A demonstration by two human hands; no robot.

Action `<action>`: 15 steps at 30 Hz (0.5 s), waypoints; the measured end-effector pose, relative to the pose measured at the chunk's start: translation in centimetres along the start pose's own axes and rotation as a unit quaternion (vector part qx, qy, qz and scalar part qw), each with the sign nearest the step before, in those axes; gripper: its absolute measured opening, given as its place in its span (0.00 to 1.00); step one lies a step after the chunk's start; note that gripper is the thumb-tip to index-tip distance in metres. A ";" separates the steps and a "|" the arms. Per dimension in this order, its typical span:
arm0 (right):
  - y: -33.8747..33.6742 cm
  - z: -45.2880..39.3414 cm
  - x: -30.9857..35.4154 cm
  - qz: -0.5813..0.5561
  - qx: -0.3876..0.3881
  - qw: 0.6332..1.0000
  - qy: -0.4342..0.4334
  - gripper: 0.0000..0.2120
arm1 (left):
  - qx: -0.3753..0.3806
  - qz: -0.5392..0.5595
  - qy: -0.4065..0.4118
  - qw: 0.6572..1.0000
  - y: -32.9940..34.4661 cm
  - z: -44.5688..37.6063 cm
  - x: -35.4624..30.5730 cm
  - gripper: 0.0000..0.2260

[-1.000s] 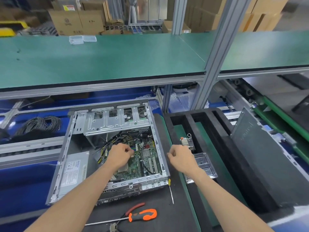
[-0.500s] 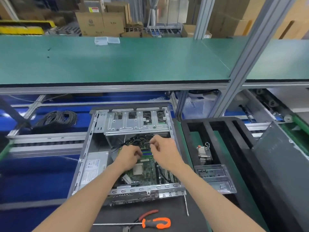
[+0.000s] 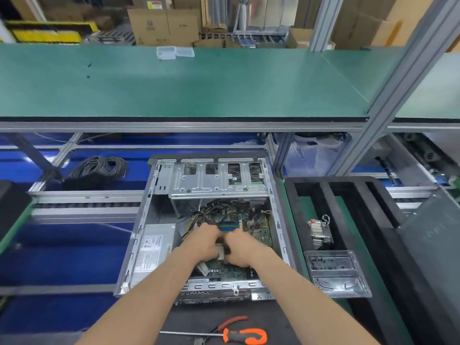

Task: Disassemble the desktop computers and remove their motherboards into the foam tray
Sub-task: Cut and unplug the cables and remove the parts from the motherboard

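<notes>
Since a second ago the right hand [image 3: 240, 250] has left the foam tray's edge and come into the open computer case [image 3: 139, 235], so both hands now meet over the motherboard [image 3: 258, 230] at lower centre of the frame. The left hand [image 3: 205, 242] lies just beside the right, both with fingers curled down around the pale square part between them; whether either actually grips anything I cannot tell, since the fingertips are hidden and blurred by motion. The motherboard sits inside the case, partly covered by the hands and by bundled cables toward the drive cage [image 3: 219, 180] above it.

The power supply [image 3: 151, 250] at the case's left carries a white label with blue and black print, too small to read. Cardboard boxes [image 3: 164, 26] at the top of the frame bear a faint printed logo, also illegible.

To the right, the black foam tray [image 3: 323, 192] holds a heatsink [image 3: 319, 232] and a clear plastic parts box [image 3: 336, 272]; its right side is cut off by a grey metal panel [image 3: 433, 245]. At the bottom edge an orange-handled screwdriver [image 3: 245, 335] and red-handled pliers [image 3: 232, 321] are partly cropped. A cable coil [image 3: 99, 168] lies at left centre.
</notes>
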State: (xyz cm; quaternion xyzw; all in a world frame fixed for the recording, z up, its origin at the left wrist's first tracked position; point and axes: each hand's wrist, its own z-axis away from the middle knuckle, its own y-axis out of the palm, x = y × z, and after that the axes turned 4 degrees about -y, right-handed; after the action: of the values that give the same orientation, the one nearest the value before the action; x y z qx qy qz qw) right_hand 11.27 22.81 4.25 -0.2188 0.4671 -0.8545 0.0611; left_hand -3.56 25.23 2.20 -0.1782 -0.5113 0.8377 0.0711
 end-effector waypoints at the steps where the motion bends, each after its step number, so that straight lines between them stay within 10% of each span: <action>1: 0.1 -0.2 0.0 0.005 0.006 1.000 -0.001 0.15 | 0.001 -0.001 0.002 1.000 0.1 0.0 0.1 0.09; 15: 1.3 -2.1 -0.5 0.037 0.005 0.999 -0.004 0.20 | -0.015 0.007 -0.006 1.000 1.5 -0.8 0.4 0.20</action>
State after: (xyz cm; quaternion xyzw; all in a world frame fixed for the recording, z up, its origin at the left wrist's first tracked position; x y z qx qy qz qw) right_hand 10.62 23.87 1.99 -0.2048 0.4702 -0.8531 0.0957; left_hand -3.54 25.28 0.50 -0.1780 -0.5230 0.8314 0.0596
